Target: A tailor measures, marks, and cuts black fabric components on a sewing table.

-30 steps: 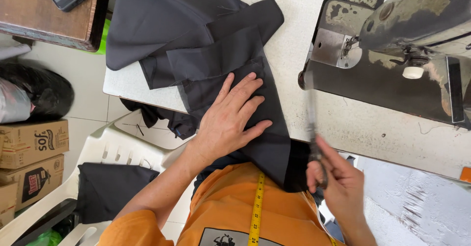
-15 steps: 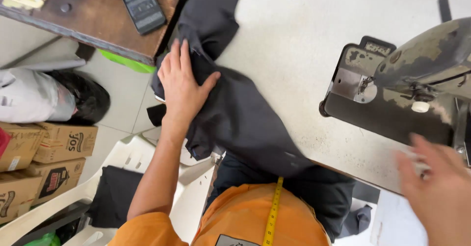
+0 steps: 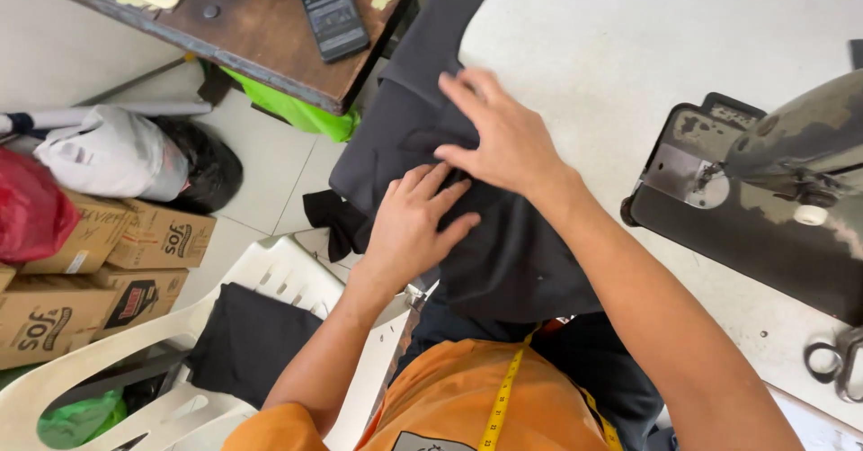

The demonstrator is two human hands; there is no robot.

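Note:
A pile of black fabric pieces (image 3: 503, 253) lies on the left part of the white sewing table (image 3: 611, 46), hanging over its edge. My left hand (image 3: 415, 222) rests flat on the fabric near the table's edge, fingers spread. My right hand (image 3: 503, 136) reaches across from the right and presses on the upper part of the fabric, fingers apart. Neither hand grips anything that I can see. A yellow tape measure (image 3: 500, 401) hangs over my orange shirt.
A sewing machine (image 3: 773, 199) stands at the right, with scissors (image 3: 836, 366) by it. A brown wooden table (image 3: 261, 19) with a phone (image 3: 333, 10) is at the upper left. A white plastic chair (image 3: 180, 361) holding black cloth, cardboard boxes (image 3: 99, 271) and bags stand on the floor.
My right hand has crossed from the machine side onto the fabric. My left hand has slid down toward the table's edge. The view shifted left.

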